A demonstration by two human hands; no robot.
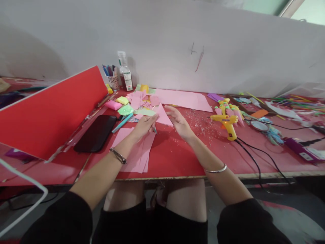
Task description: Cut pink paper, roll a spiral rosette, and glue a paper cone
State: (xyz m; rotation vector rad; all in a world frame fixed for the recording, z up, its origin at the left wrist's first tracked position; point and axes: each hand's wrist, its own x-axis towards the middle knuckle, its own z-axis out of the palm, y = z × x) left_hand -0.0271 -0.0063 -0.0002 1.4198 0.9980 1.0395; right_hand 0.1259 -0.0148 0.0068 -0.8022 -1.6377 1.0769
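Observation:
My left hand (pixel 145 124) is closed in a pinch on the corner of a pink paper piece (pixel 162 117), and a small dark tip shows just below its fingers. My right hand (pixel 178 121) hovers beside that paper with its fingers spread, holding nothing. Under my left forearm lie stacked pink paper sheets (pixel 138 154) on the red table (pixel 177 156). Each wrist wears a bracelet.
A black phone (pixel 95 133) and a teal pen (pixel 123 122) lie left of my hands, beside a red divider board (pixel 50 112). A yellow glue gun (pixel 227 122) with a black cord stands to the right. Paper scraps, clay pieces, a pen cup and a bottle sit at the back.

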